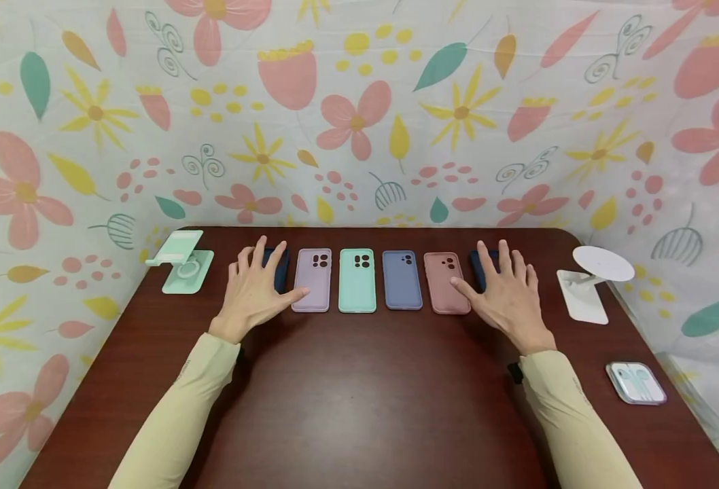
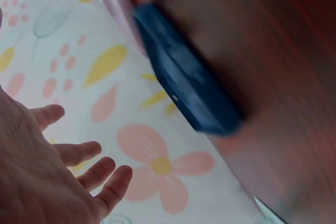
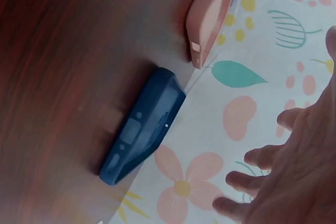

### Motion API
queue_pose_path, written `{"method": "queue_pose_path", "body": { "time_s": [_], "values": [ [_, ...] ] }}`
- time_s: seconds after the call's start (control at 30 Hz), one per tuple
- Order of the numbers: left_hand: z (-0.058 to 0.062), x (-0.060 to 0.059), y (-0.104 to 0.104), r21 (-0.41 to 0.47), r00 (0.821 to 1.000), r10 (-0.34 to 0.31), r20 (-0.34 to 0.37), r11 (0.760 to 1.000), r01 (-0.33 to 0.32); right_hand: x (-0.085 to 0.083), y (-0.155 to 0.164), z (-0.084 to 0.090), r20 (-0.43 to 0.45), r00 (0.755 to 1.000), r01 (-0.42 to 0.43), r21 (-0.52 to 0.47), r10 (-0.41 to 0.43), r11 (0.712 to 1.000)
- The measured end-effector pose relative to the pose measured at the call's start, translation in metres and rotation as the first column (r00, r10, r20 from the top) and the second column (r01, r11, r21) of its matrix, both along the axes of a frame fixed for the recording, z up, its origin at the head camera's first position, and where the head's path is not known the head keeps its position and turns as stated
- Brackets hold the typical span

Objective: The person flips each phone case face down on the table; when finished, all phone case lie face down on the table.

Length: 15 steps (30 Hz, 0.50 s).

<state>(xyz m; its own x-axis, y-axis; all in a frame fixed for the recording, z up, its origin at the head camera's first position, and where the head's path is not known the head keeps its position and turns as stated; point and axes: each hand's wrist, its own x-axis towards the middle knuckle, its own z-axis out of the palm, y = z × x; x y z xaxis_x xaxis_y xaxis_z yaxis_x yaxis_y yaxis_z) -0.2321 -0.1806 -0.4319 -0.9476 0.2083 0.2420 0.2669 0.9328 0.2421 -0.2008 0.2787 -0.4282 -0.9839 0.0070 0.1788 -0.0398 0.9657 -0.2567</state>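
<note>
Several phone cases lie in a row across the far part of the table. My left hand [image 1: 249, 292] is spread above the leftmost dark blue case [image 1: 281, 273], fingers apart, its thumb overlapping the lilac case [image 1: 312, 280] in the head view. Over the rightmost dark blue case [image 1: 476, 266] is my right hand [image 1: 509, 299], also spread, thumb tip across the dusty pink case [image 1: 448, 288]. Between these lie a mint case [image 1: 357, 284] and a slate blue case [image 1: 402, 282]. Both wrist views show a gap between the fingers and the dark blue case below.
A mint folding phone stand [image 1: 189, 272] sits at the far left. To the right is a white stand [image 1: 582, 299] with a round top, and nearer me boxed wired earphones [image 1: 636, 384]. A floral cloth [image 1: 359, 176] hangs behind the dark wooden table [image 1: 347, 401].
</note>
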Motion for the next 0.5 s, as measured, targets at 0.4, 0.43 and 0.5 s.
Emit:
{"method": "queue_pose_path", "body": {
  "time_s": [0.4, 0.43, 0.5],
  "values": [
    [0.025, 0.012, 0.071, 0.213, 0.988, -0.144, 0.060, 0.969, 0.128, 0.022, 0.015, 0.017, 0.046, 0.999, -0.012, -0.150, 0.019, 0.989],
    [0.026, 0.013, 0.079, 0.239, 0.984, -0.155, 0.086, 0.962, 0.131, 0.025, 0.018, 0.018, 0.049, 0.999, -0.011, -0.153, 0.019, 0.988],
    [0.027, 0.016, 0.093, 0.281, 0.977, -0.173, 0.128, 0.951, 0.131, 0.029, 0.023, 0.019, 0.056, 0.998, -0.007, -0.160, 0.016, 0.987]
  ]
}}
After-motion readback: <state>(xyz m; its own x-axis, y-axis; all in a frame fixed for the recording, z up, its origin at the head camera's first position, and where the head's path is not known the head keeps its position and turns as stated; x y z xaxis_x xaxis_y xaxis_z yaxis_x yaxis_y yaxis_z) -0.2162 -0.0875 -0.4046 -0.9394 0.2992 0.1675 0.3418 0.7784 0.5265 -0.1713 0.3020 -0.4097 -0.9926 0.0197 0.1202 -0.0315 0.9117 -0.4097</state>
